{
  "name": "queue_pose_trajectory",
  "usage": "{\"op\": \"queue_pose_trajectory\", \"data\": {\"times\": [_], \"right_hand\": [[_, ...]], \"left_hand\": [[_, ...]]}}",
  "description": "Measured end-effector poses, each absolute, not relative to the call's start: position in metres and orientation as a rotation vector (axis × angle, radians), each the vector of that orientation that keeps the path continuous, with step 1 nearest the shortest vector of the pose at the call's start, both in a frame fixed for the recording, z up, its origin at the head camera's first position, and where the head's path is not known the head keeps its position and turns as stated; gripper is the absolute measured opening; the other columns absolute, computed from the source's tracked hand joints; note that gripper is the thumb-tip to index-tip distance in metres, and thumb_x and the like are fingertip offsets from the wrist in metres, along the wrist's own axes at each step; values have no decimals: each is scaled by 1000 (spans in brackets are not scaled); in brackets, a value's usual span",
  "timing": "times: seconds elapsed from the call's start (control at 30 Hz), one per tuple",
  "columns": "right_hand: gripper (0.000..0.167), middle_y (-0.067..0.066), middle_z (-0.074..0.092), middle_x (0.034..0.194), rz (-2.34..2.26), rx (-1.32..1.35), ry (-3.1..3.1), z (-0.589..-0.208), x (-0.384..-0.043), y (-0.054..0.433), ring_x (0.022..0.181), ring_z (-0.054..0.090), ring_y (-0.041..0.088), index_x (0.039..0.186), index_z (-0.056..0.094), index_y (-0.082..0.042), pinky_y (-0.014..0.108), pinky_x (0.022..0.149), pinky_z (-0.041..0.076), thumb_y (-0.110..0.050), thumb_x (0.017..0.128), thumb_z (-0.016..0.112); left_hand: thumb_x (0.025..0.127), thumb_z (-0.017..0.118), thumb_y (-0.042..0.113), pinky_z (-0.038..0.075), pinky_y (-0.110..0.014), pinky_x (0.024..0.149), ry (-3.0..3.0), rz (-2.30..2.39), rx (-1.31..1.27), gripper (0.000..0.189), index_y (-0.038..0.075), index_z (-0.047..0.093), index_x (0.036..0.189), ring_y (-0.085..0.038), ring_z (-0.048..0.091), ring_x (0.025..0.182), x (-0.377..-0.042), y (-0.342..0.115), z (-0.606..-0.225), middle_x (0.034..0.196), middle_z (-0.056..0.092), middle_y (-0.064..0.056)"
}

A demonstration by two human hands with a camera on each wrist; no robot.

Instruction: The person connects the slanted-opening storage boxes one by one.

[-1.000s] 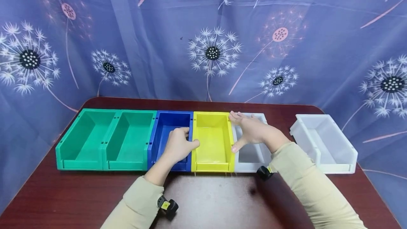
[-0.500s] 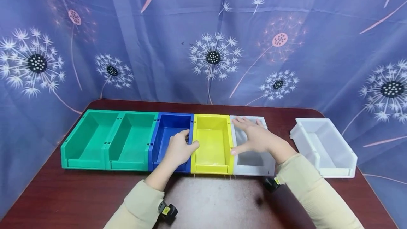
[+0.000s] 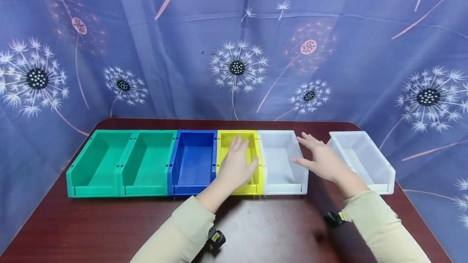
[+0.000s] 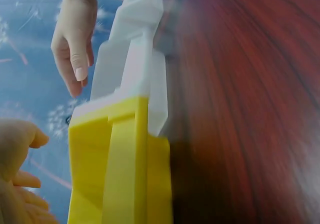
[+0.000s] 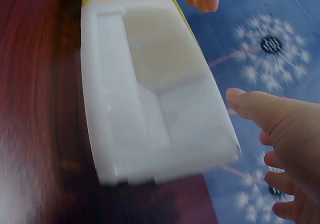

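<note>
My left hand [image 3: 235, 167] hovers over the yellow bin [image 3: 246, 191] with its fingers stretched out and holds nothing. Its palm hides much of that bin's inside. Against the yellow bin's right side stands a white bin [image 3: 279, 161]. My right hand [image 3: 323, 159] is just right of this white bin, fingers spread, thumb pointing toward its right wall. The right wrist view shows a gap between the thumb [image 5: 242, 101] and the white bin's rim [image 5: 225, 109]. Nothing is in the right hand either.
Left of the yellow bin, a blue bin [image 3: 196, 161] and two green bins [image 3: 149, 159] continue the row side by side. Another white bin [image 3: 371, 159] stands apart on the right. A dandelion-print curtain [image 3: 175, 72] hangs behind the dark red table [image 3: 109, 230].
My left hand has moved right, from the wall between the blue and yellow bins to over the yellow bin. My right hand has shifted right, from over the adjoining white bin to beside it.
</note>
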State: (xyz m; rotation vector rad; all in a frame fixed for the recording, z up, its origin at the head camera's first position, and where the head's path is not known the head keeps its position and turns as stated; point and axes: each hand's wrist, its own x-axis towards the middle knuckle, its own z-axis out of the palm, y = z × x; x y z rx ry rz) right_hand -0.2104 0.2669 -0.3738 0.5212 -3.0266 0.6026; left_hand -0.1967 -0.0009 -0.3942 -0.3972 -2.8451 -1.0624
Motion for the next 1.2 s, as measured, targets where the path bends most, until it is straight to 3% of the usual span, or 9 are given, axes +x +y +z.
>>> {"op": "queue_pose_trajectory", "data": {"times": [0.1, 0.2, 0.27, 0.33, 0.47, 0.57, 0.67, 0.8, 1.2], "right_hand": [[74, 25, 33, 149, 585, 457, -2980, -375, -206, 283, 138, 28, 45, 139, 44, 2, 62, 106, 27, -42, 84, 67], [74, 28, 35, 146, 565, 358, -2953, -375, -199, 301, 132, 34, 48, 139, 42, 4, 62, 102, 31, -42, 86, 65], [74, 30, 39, 142, 548, 262, -2951, -375, -194, 313, 126, 40, 51, 140, 40, 4, 63, 98, 35, -43, 88, 63], [72, 34, 43, 137, 541, 166, -2953, -378, -189, 323, 118, 45, 54, 140, 38, 5, 64, 92, 38, -42, 89, 60], [65, 37, 53, 121, 506, 32, -2944, -384, -179, 337, 103, 55, 54, 136, 41, 10, 62, 82, 44, -36, 93, 56], [58, 35, 61, 110, 518, -5, -2927, -391, -172, 342, 97, 60, 50, 129, 46, 14, 60, 80, 46, -31, 93, 55], [49, 29, 68, 90, 518, -9, -2905, -399, -167, 345, 76, 65, 41, 120, 54, 15, 50, 68, 51, -25, 93, 55], [34, 16, 65, 68, 511, -14, -2857, -404, -163, 345, 57, 57, 24, 106, 64, 11, 36, 50, 43, -20, 93, 54], [25, 10, 57, 50, 594, -80, -2540, -399, -158, 305, 44, 44, 13, 77, 65, 2, 29, 42, 34, -18, 89, 59]], "left_hand": [[91, 55, 39, 33, -45, 110, -2893, -1206, -360, 67, 3, 37, 144, -32, 31, 140, -202, 13, -394, 152, 31, -17], [88, 59, 38, 56, -38, 81, -2915, -1408, -256, 73, 3, 31, 147, -25, 66, 96, -207, 25, -395, 147, 41, -17], [87, 62, 32, 53, -31, 51, -2916, -1514, -186, 76, 3, 27, 148, -18, 60, 56, -210, 31, -396, 132, 56, -19], [85, 64, 25, 35, -24, 33, -2914, -1598, -131, 78, 4, 25, 149, -14, 35, 34, -211, 34, -397, 109, 66, -18], [82, 62, 15, 30, -19, 32, -2906, -1652, -79, 77, 2, 26, 148, -10, 32, 33, -213, 35, -399, 66, 58, -9], [81, 62, 15, 31, -19, 34, -2893, -1658, -49, 75, 1, 29, 147, -10, 31, 35, -214, 31, -401, 62, 52, -3], [82, 62, 16, 31, -19, 35, -2875, -1673, -34, 74, 1, 30, 147, -11, 30, 36, -215, 25, -403, 60, 48, -1], [82, 61, 16, 30, -19, 35, -2866, -1679, -52, 74, 2, 29, 147, -10, 29, 35, -215, 21, -404, 52, 41, 2], [81, 62, 14, 30, -18, 35, -2859, -1663, -68, 74, 1, 30, 147, -9, 28, 35, -210, 21, -401, 48, 36, 4]]}}
